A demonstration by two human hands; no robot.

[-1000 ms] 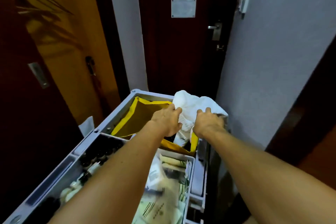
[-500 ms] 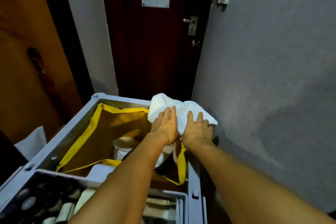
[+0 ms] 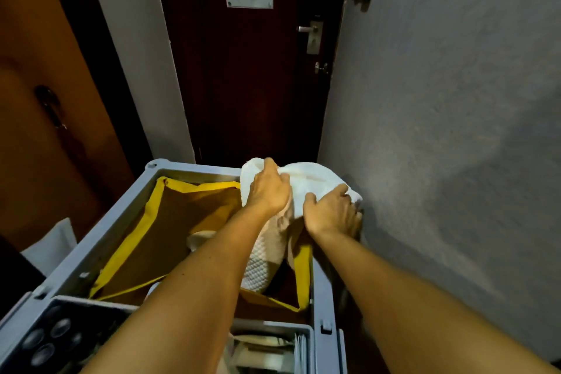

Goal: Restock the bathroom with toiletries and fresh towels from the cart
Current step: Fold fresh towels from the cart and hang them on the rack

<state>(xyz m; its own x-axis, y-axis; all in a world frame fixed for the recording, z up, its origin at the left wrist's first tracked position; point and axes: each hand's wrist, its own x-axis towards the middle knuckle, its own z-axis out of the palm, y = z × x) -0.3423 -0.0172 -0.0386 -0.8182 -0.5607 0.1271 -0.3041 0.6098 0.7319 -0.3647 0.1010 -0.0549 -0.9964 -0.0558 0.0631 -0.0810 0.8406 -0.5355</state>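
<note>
A white towel (image 3: 306, 181) is bunched over the far right corner of the grey cart (image 3: 127, 215), hanging down into the brown bag with yellow trim (image 3: 185, 212). My left hand (image 3: 268, 188) grips the towel's upper left part with curled fingers. My right hand (image 3: 331, 211) grips its right side against the cart's rim, close to the wall. More white cloth (image 3: 200, 240) lies deeper in the bag, partly hidden by my left forearm.
Nearer me, the cart holds a compartment of dark bottles (image 3: 51, 340) and a bin of paper packets (image 3: 267, 349). A grey wall (image 3: 440, 130) stands close on the right. A dark door (image 3: 246, 76) with a metal handle (image 3: 309, 30) faces the cart.
The view has moved closer to the cart's far end. Both hands went from lying on the towel with straight fingers to gripping it, the left hand higher up.
</note>
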